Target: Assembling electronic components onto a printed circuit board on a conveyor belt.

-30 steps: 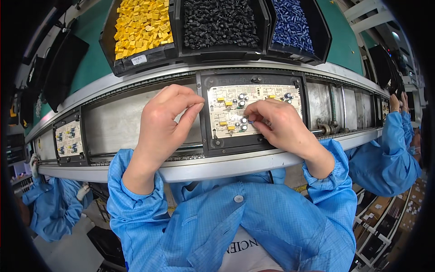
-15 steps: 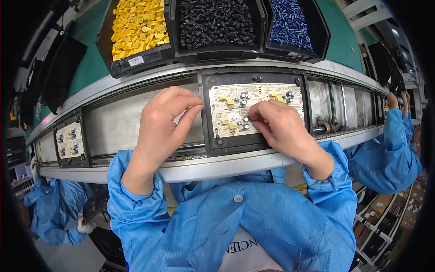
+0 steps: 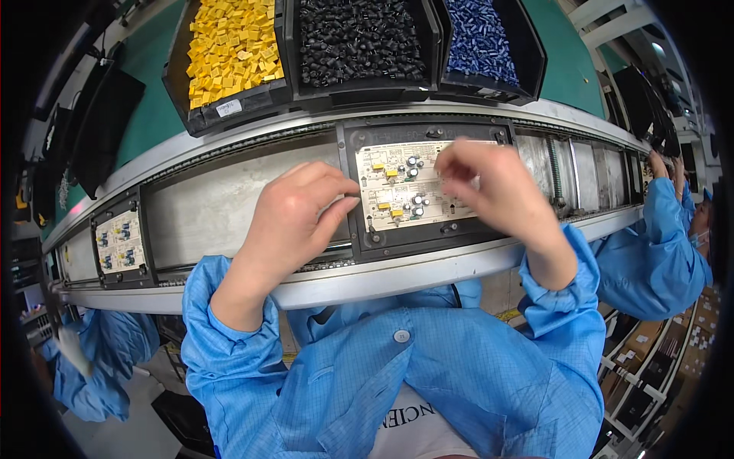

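Head view: your two bare hands are poised at a circuit board (image 3: 396, 189) on a metal track (image 3: 206, 206).

Your board lies face up in a black frame (image 3: 413, 240), just beyond the front rail (image 3: 382, 283) and right ahead of your chest. Small yellow blocks and dark round parts stand on it.

Your left hand (image 3: 294, 218) is at the frame's left side, back of the hand toward the camera. Its wrist rises from a bunched blue sleeve (image 3: 225, 348), slanting up and to the right. Index finger and thumb reach toward the board with a small gap between their tips; the other fingers curl behind. Whether those curled fingers hold anything, you cannot tell from this angle.

Your right hand (image 3: 501, 191) is over the board's right part, hiding much of it. The forearm leans up and to the left, the wrist bent, the fingers hooked, the thumb apart below the index finger. Its fingertips are blurred, so whether they grip a part cannot be told.

Beyond the track, three black bins stand side by side, with yellow blocks (image 3: 233, 57), black parts (image 3: 359, 46) and blue parts (image 3: 482, 46).
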The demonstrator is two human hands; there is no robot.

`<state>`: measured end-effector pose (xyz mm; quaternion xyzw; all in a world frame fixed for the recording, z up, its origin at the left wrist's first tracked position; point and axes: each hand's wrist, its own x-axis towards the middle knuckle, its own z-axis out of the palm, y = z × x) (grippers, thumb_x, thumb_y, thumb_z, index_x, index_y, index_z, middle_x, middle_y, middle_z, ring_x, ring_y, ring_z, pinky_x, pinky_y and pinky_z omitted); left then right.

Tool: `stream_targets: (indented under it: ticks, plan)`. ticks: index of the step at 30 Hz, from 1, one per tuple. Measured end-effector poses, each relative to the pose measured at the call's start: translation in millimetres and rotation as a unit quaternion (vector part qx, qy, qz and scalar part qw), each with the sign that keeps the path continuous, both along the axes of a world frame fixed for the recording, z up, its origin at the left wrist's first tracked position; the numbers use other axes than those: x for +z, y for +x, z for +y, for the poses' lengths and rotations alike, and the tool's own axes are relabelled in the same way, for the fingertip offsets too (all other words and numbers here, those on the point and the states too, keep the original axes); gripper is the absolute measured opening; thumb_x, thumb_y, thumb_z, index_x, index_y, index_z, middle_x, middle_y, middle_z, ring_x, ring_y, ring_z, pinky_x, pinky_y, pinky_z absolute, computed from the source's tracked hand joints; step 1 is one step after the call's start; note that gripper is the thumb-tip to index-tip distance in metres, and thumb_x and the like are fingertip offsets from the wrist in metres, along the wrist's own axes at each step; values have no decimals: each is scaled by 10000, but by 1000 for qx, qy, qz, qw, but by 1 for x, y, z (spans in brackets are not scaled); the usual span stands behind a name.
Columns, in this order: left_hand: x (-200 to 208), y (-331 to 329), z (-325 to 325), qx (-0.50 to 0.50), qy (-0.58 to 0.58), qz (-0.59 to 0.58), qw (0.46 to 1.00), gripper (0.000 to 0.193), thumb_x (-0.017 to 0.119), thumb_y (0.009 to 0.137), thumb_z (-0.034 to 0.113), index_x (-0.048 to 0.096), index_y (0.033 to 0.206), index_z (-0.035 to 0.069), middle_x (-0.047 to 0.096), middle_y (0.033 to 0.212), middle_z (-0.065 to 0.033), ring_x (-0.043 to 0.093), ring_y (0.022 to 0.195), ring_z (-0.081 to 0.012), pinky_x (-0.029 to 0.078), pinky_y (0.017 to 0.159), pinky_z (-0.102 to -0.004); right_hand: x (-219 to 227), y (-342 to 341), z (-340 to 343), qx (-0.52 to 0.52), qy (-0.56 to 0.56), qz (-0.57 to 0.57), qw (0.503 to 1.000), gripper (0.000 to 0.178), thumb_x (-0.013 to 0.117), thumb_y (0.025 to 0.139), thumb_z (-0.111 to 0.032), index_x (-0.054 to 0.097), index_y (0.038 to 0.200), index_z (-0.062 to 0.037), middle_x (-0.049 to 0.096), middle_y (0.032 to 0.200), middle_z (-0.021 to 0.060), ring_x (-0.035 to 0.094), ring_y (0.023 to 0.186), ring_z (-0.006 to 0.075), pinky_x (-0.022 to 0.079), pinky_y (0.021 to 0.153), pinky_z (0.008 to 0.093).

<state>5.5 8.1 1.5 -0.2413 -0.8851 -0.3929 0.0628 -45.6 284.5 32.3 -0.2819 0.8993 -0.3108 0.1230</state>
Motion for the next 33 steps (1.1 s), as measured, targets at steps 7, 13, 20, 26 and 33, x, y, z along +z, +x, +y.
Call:
stream_targets:
  ticks: [7, 13, 20, 26, 33]
  plan:
    - [-8, 0, 7, -105, -52, -9, 993, 205, 681, 760, -31, 677, 951, 43, 681, 895, -126, 650, 840, -323, 531, 735, -402, 31, -91, -69, 69, 10, 349, 935, 143, 632, 844, -39, 655, 984, -25, 692, 907, 128, 691, 811, 334, 557, 720, 390]
    - [-4, -4, 3, -100, -64, -1, 993, 153, 669, 766, -20, 658, 900, 52, 670, 858, -124, 646, 831, -321, 529, 738, -412, 21, -123, -115, 80, 233, 339, 908, 173, 605, 832, -43, 675, 985, -3, 674, 915, 194, 692, 880, 354, 571, 772, 421]
    - [-2, 13, -29, -53, -75, -37, 995, 200, 688, 769, -48, 677, 950, 37, 693, 933, -115, 652, 863, -317, 517, 749, -376, 19, -126, -101, 99, 245, 309, 913, 161, 618, 805, -6, 687, 950, 1, 688, 947, 196, 693, 902, 354, 568, 785, 430]
    - [-1, 26, -54, 3, -51, -83, 995, 169, 682, 785, -54, 696, 945, -4, 700, 943, -126, 666, 887, -293, 520, 780, -356, 15, -122, -95, 86, 208, 295, 928, 172, 626, 786, 22, 674, 951, 7, 669, 960, 202, 679, 927, 361, 558, 801, 433]
    - [9, 23, -58, -7, -48, -132, 990, 160, 693, 795, -23, 711, 949, 12, 716, 974, -122, 674, 884, -292, 526, 778, -357, 19, -87, -51, 69, -109, 260, 957, 128, 704, 840, -87, 629, 926, -30, 645, 819, 104, 653, 764, 257, 518, 670, 350]
